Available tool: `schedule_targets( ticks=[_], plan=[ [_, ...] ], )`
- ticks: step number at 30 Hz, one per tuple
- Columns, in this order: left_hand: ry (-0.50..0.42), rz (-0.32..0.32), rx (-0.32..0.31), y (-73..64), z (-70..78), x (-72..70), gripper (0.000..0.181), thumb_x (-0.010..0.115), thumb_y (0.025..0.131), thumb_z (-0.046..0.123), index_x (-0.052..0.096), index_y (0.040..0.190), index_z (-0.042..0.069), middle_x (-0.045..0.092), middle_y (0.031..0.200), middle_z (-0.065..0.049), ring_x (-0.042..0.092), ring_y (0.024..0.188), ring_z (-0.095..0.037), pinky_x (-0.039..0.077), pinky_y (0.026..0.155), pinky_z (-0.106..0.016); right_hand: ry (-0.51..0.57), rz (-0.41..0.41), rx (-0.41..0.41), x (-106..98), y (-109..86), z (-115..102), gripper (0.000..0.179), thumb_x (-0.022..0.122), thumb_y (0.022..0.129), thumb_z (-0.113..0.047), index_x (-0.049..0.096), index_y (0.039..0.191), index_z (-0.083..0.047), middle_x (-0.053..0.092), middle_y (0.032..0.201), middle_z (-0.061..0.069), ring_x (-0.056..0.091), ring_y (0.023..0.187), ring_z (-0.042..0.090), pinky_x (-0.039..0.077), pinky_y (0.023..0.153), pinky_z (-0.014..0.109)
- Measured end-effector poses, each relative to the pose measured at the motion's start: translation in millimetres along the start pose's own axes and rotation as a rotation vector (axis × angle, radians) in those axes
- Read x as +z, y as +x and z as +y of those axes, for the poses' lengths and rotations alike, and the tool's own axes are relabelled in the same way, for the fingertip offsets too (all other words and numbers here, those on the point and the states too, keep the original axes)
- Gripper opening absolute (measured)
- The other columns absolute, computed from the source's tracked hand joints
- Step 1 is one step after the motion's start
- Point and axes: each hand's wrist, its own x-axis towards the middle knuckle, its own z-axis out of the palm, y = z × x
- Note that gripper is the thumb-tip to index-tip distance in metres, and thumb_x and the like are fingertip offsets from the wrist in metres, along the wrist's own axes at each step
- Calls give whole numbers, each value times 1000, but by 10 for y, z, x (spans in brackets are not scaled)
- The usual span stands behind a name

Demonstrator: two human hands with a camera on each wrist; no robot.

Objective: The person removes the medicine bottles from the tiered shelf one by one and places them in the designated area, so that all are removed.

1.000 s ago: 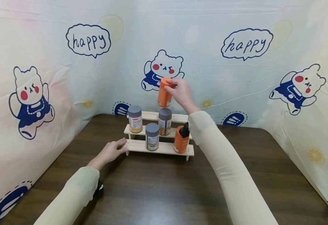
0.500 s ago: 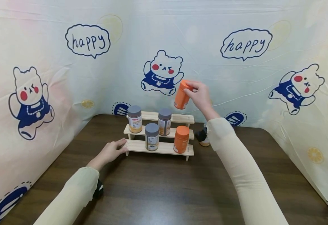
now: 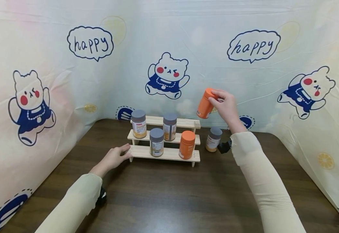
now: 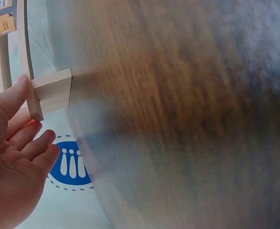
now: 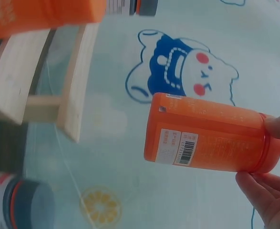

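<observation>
My right hand [image 3: 227, 106] grips an orange bottle [image 3: 205, 103] by its lid, in the air right of the rack and close to the back cloth. The bottle leans, its base toward the lower left; its barcode label shows in the right wrist view. With thumb and fingers, my left hand [image 4: 18, 152] pinches the left end of the lowest plank of the wooden three-step rack [image 3: 172, 153]. A second orange bottle [image 3: 187, 145] stands upright on that plank, right of a grey-lidded bottle [image 3: 157, 142]. Two more grey-lidded bottles stand on the middle step.
Another grey-lidded bottle [image 3: 213, 139] stands on the brown table [image 3: 163, 197], right of the rack and below the raised orange bottle. A printed cloth [image 3: 210, 51] rises behind and along both sides of the table. Each wrist carries a black camera.
My right hand has carried the orange bottle rightward and slightly down, from above the rack to beyond its right end. The grey-lidded bottle on the table has come into view. My left hand stays put.
</observation>
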Motion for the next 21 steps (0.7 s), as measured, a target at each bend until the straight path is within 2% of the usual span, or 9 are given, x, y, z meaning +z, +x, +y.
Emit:
schedule_targets(
  ticks=[14, 21],
  plan=[
    [3, -6, -2, 17, -27, 4, 53, 57, 93, 25, 42, 135, -3, 35, 140, -21, 33, 126, -41, 27, 100, -54, -117, 73, 44, -401, -209, 420, 36, 65, 87, -17, 61, 119, 0, 57, 121, 16, 56, 106, 30, 47, 87, 39],
    [7, -6, -7, 13, -31, 5, 53, 56, 93, 25, 42, 136, -3, 35, 141, -21, 33, 126, -41, 26, 100, -54, -140, 123, 63, -545, -299, 642, 35, 66, 86, -14, 62, 117, 2, 59, 115, 18, 57, 101, 30, 47, 85, 40]
  ],
)
